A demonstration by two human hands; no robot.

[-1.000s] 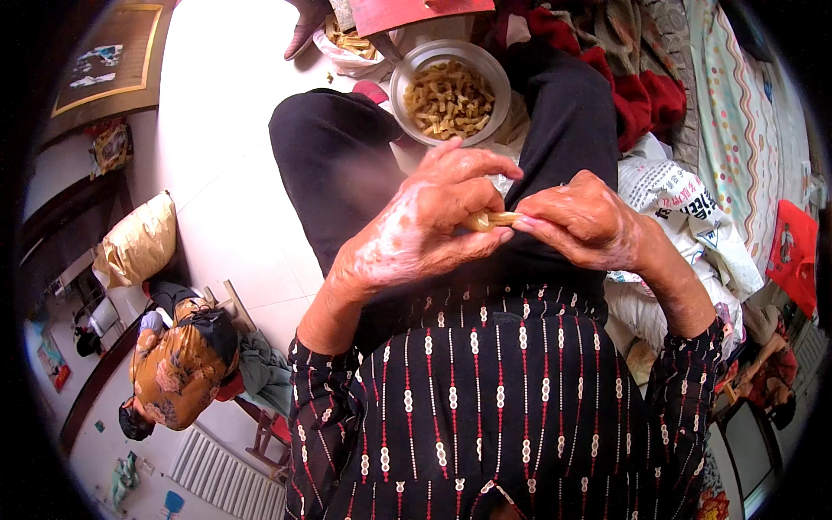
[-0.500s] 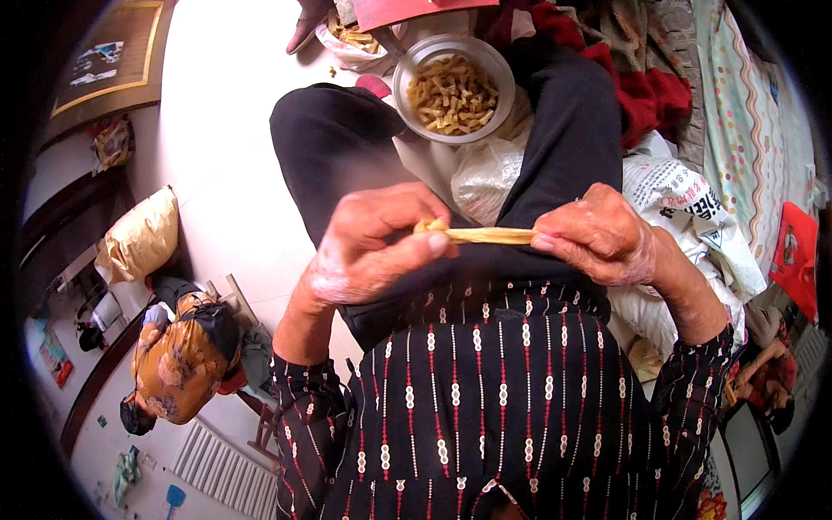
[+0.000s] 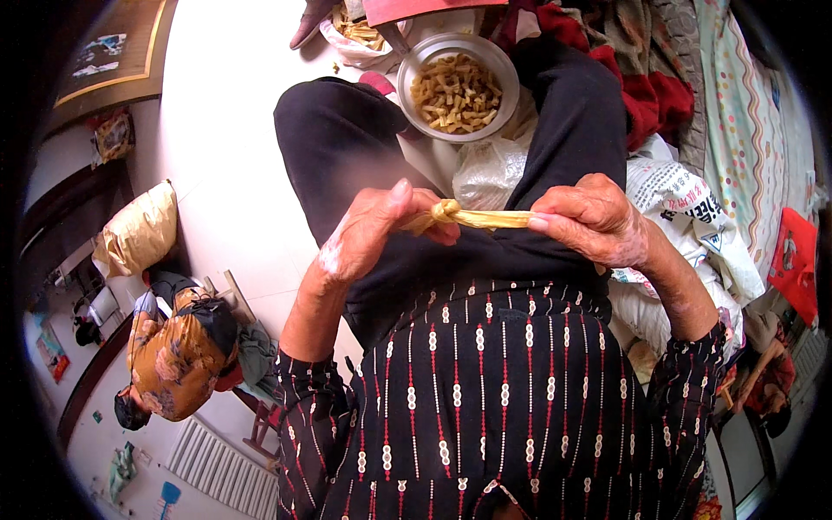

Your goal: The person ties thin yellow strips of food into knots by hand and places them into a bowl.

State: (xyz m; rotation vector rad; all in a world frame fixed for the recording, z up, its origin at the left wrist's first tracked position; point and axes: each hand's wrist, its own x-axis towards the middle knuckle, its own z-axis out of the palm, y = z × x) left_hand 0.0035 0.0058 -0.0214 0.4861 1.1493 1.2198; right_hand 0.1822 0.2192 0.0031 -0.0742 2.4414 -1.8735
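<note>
A pale yellow, flat strip (image 3: 498,219) with a knot (image 3: 445,211) stretches level between my two hands, above my lap. My right hand (image 3: 594,223) is closed on its right end, pinching it between thumb and fingers. At the other end, just left of the knot, my left hand (image 3: 368,227) has its fingers curled about the short tail, its thumb lifted away. Beyond my hands, between my knees, a round metal bowl (image 3: 509,101) holds many short yellow-brown pieces (image 3: 455,91).
A white bag of yellow strips (image 3: 360,39) lies past the bowl, beside a red stool or board (image 3: 416,9). Clear plastic (image 3: 487,178) sits below the bowl. Printed white sacks (image 3: 685,208) are at my right. A person in an orange flowered top (image 3: 182,351) sits at left; another person is far right.
My left thumb has come off the strip and now points up. The knot looks tighter and shows more openly. Both hands have risen slightly, away from me.
</note>
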